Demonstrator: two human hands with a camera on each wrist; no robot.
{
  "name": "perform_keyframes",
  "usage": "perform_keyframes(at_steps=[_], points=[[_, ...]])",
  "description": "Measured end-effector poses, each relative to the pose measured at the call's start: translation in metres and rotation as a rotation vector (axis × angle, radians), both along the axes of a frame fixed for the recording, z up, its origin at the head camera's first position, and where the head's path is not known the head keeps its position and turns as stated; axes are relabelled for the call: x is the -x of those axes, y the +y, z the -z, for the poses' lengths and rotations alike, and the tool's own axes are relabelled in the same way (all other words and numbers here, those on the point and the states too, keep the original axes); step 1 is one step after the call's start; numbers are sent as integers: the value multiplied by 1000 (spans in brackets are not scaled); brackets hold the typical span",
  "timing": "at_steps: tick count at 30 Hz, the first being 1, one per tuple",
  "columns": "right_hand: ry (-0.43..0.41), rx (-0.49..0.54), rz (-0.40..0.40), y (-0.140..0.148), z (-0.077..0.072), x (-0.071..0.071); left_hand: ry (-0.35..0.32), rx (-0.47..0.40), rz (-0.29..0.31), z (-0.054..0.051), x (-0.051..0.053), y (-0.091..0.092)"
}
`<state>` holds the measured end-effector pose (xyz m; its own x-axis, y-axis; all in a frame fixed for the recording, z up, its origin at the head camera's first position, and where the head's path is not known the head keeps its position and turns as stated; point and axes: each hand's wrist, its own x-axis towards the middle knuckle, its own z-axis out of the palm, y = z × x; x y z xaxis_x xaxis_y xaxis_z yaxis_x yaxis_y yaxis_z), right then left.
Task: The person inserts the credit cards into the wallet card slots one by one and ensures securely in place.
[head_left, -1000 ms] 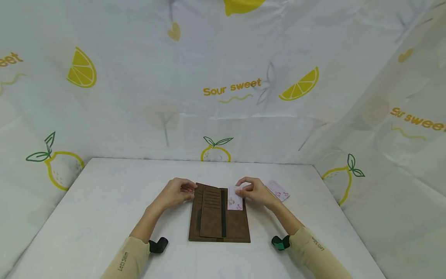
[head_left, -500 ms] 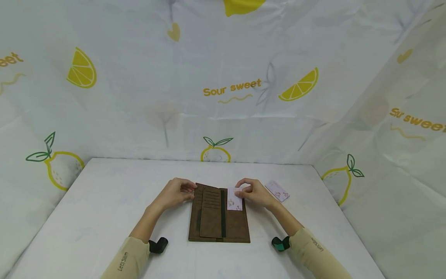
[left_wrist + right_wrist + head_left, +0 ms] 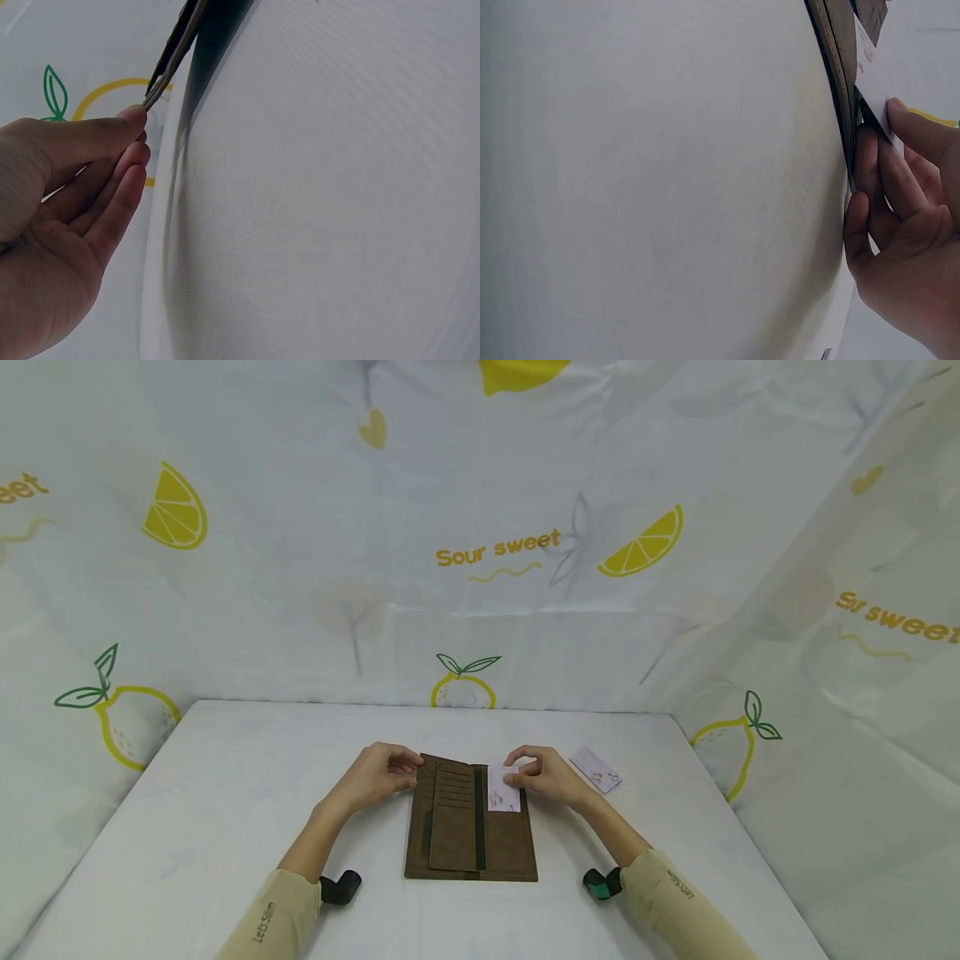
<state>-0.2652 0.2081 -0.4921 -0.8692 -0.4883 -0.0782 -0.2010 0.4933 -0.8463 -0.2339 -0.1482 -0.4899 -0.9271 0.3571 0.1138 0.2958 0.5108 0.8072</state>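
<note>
A brown wallet lies opened out on the white table, with card slots on its left half and a dark strip down the middle. My left hand pinches the far left corner of that left half; the left wrist view shows thumb and fingertips on its edge. Between thumb and fingers, my right hand holds a pale card with a pink floral print over the upper part of the right half. In the right wrist view the card stands tilted against the wallet. Whether its lower edge sits inside a pocket I cannot tell.
More printed cards lie on the table just right of my right hand. The white table extends to both sides. A lemon-patterned cloth rises behind the far edge and along the right side.
The card in my right hand has come very slightly down toward me over the wallet. My left hand keeps its place at the wallet's corner.
</note>
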Motion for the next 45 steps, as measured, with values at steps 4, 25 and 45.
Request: perform_keyframes(at_steps=[4,25,45], points=[[-2,3,-2,0,0,-1,-2,0,3,0,0,0],[34,-53,-1,-2,-3,-1,4,2,-2,-1,0,-1],[48,-45,-16,0,-2,-4,-10,12,-21,-3,-2,2]])
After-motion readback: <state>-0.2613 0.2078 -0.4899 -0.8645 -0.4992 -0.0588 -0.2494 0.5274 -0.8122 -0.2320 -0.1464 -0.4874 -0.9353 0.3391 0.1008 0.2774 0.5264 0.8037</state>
